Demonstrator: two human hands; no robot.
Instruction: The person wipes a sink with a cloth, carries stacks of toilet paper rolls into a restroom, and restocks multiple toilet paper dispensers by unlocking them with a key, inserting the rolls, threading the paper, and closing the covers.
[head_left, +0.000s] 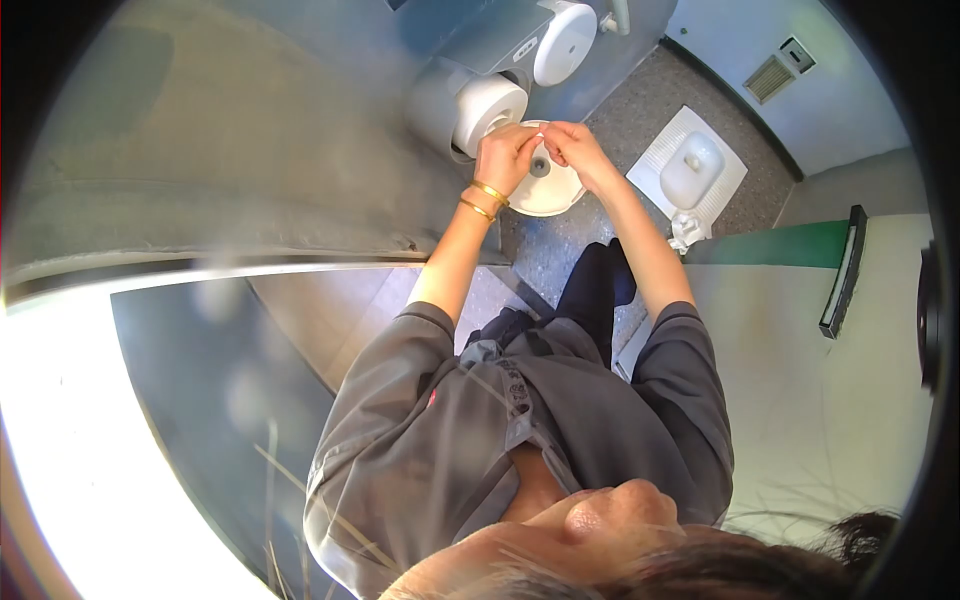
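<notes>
My left hand (505, 157), with two gold bangles at the wrist, is raised in front of the wall dispenser with its fingers closed in a pinch. Close against it, my right hand (572, 150) is pinched too, and the fingertips meet. Something small and pale may be between them, too small to name. Just beside my left hand a white toilet paper roll (488, 105) sits in the opened dispenser (430, 108). Below and behind both hands is a round white dispenser cover (543, 203) with a grey hub.
A white squat toilet (690, 170) is set in the speckled grey floor (640, 110), crumpled white paper (688, 230) at its near edge. Another roll-shaped white disc (566, 45) is above the dispenser. A door with a green band (780, 245) stands to the right, a grey partition (250, 130) to the left.
</notes>
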